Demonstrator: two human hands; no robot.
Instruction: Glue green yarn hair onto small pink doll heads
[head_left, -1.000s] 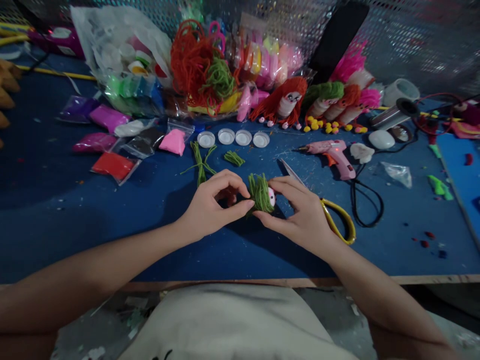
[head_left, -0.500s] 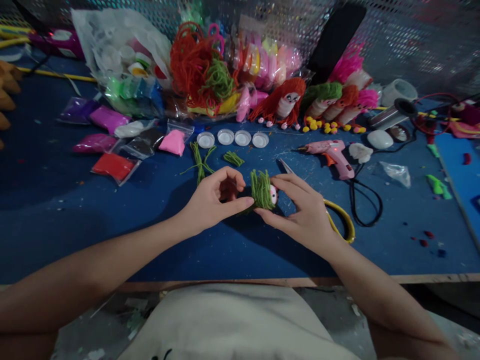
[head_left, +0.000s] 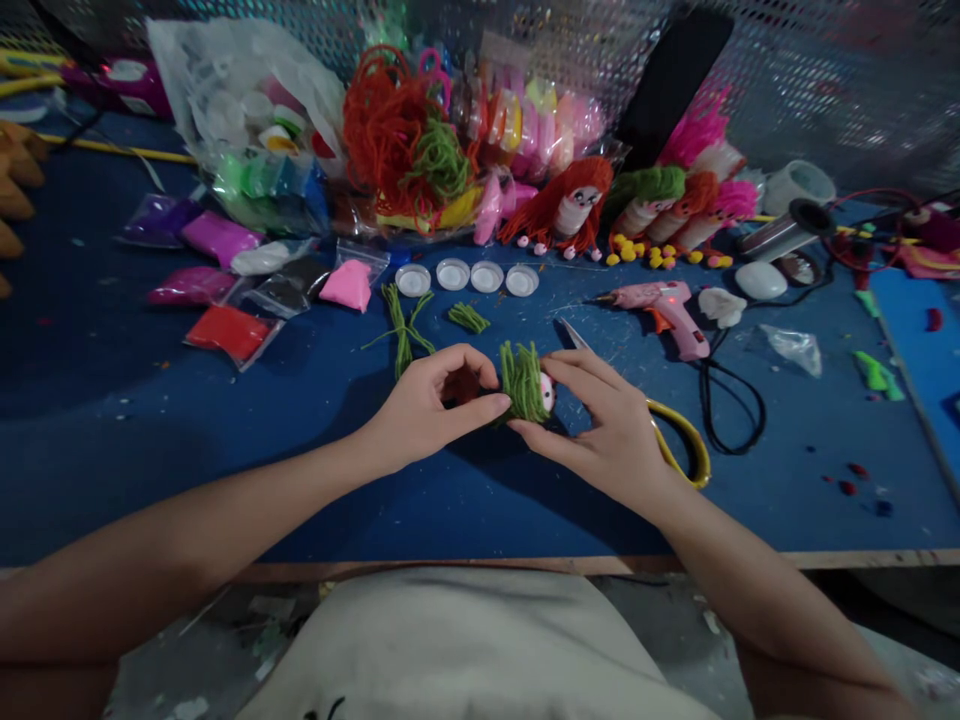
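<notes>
A small doll (head_left: 523, 385) with green yarn hair and a pale face with a black eye lies sideways between my hands. My right hand (head_left: 604, 410) grips it at the face end, thumb below and fingers above. At the hair end, my left hand (head_left: 442, 405) has curled fingers, with thumb and forefinger tips against the yarn. The doll's underside is hidden. Beyond my left hand lie a tied bundle of green yarn (head_left: 403, 325) and a short green yarn piece (head_left: 469, 318). Scissors (head_left: 701, 450) with yellow handles lie partly under my right hand.
A pink glue gun (head_left: 664, 308) with a black cord lies at the right. Several white caps (head_left: 487, 277) form a row. Behind stand yarn-haired dolls (head_left: 577, 205), a red yarn heap (head_left: 390, 130) and a plastic bag (head_left: 247, 90). Coloured clay packets (head_left: 229, 333) lie left.
My left thumb and forefinger have moved slightly right, closer against the green yarn hair. The right hand's hold on the doll looks the same.
</notes>
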